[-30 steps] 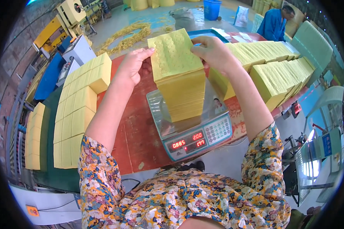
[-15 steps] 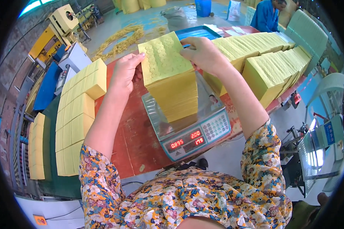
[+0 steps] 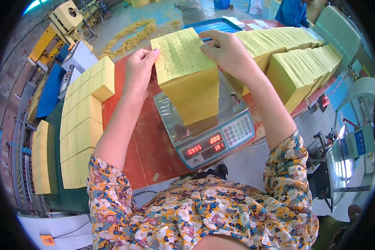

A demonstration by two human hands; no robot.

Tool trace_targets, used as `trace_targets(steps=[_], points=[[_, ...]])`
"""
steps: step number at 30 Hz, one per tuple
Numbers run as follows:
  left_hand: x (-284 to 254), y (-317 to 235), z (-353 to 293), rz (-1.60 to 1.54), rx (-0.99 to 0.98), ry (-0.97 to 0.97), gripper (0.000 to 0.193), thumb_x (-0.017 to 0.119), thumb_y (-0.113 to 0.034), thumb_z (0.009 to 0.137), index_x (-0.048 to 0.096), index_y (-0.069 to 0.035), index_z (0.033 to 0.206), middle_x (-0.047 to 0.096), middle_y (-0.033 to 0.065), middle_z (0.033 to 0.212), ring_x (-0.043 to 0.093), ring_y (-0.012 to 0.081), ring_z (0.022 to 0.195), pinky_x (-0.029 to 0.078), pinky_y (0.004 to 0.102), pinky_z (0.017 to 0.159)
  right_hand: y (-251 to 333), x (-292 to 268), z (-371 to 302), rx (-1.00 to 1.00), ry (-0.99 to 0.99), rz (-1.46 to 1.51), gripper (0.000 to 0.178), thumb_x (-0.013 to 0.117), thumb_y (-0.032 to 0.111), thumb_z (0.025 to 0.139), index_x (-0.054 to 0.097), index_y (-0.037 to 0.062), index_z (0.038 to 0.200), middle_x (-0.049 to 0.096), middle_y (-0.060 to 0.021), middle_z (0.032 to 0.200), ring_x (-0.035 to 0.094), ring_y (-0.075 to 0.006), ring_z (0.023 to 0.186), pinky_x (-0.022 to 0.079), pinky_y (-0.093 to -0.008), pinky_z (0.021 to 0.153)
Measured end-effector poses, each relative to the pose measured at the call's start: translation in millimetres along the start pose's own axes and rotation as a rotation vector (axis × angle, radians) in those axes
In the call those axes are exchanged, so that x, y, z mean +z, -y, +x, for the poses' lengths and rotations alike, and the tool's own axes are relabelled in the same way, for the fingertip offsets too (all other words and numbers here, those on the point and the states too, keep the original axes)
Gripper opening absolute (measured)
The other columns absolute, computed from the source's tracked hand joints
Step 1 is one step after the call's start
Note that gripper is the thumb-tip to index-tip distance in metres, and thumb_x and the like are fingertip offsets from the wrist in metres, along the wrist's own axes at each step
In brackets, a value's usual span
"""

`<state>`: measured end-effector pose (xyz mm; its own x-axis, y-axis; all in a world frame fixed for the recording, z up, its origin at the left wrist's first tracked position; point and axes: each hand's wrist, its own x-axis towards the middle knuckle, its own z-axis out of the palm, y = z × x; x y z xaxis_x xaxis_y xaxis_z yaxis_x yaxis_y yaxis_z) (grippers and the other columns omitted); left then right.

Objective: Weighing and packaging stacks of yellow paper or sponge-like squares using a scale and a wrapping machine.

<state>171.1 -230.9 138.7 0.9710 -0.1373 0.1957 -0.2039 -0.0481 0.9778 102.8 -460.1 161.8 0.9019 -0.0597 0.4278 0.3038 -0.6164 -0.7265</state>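
Stack of yellow sheets (image 3: 187, 77) stands on the scale (image 3: 206, 146), on the red table (image 3: 141, 141). My left hand (image 3: 139, 66) and right hand (image 3: 223, 52) are apart, one at each top side; I can't tell if they grip. I should press softly and evenly, so nothing tips.

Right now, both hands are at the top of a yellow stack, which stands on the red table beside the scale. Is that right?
Not quite: the stack stands on the scale, not on the red table beside it, as the head view shows. The left hand and right hand are at the stack's top.
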Motion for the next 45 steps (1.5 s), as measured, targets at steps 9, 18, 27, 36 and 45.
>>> trace_targets(steps=[9, 18, 27, 36, 45], points=[[5.4, 14.4, -36.0, -0.014, 0.247, -0.272, 0.024, 0.059, -0.025, 0.096, 0.058, -0.003, 0.087, 0.055, -0.0014, 0.078, 0.048, 0.0088, 0.071, 0.041, 0.0283, 0.064, -4.9, 0.5, -29.4, -0.079, -0.112, 0.087, 0.034, 0.063, 0.017, 0.085, 0.064, 0.002, 0.116, 0.066, -0.0138, 0.073, 0.062, -0.0261, 0.064, 0.05, -0.0373, 0.066], [-48.0, 56.3, -166.3, -0.115, -0.081, -0.582, 0.017, 0.056, -0.023, 0.096, 0.061, -0.007, 0.094, 0.051, 0.0001, 0.065, 0.045, 0.0069, 0.055, 0.033, 0.0225, 0.048, -37.0, -28.4, -120.1, 0.011, -0.109, 0.478, 0.034, 0.057, -0.007, 0.086, 0.063, 0.0021, 0.119, 0.045, 0.0078, 0.068, 0.037, 0.0001, 0.06, 0.032, -0.016, 0.054], [-30.8, 67.4, -228.7, -0.16, -0.114, -0.728, 0.017, 0.056, -0.02, 0.096, 0.061, -0.004, 0.094, 0.049, 0.0025, 0.066, 0.044, 0.01, 0.056, 0.032, 0.0246, 0.05, -67.9, -23.3, -187.8, 0.286, -0.068, 0.736, 0.032, 0.05, -0.005, 0.091, 0.06, -0.0025, 0.121, 0.047, 0.0041, 0.066, 0.044, -0.0023, 0.053, 0.035, -0.0177, 0.048], [-61.7, 54.5, -298.0, -0.238, -0.09, -0.678, 0.018, 0.056, -0.021, 0.096, 0.062, -0.004, 0.094, 0.048, 0.0022, 0.066, 0.043, 0.0097, 0.056, 0.031, 0.0242, 0.05, -18.4, -6.9, -266.4, 0.331, -0.184, 0.801, 0.029, 0.048, -0.001, 0.094, 0.057, -0.005, 0.121, 0.047, 0.0022, 0.063, 0.04, -0.0053, 0.049, 0.031, -0.0213, 0.044], [-108.7, 43.2, -358.9, -0.191, -0.067, -0.68, 0.018, 0.055, -0.021, 0.097, 0.06, -0.005, 0.093, 0.049, 0.0018, 0.066, 0.043, 0.009, 0.057, 0.03, 0.0239, 0.05, 15.0, 12.7, -326.6, 0.239, -0.333, 0.977, 0.029, 0.047, 0.002, 0.096, 0.055, -0.0049, 0.123, 0.049, -0.0005, 0.065, 0.039, -0.0063, 0.05, 0.033, -0.0215, 0.044]])
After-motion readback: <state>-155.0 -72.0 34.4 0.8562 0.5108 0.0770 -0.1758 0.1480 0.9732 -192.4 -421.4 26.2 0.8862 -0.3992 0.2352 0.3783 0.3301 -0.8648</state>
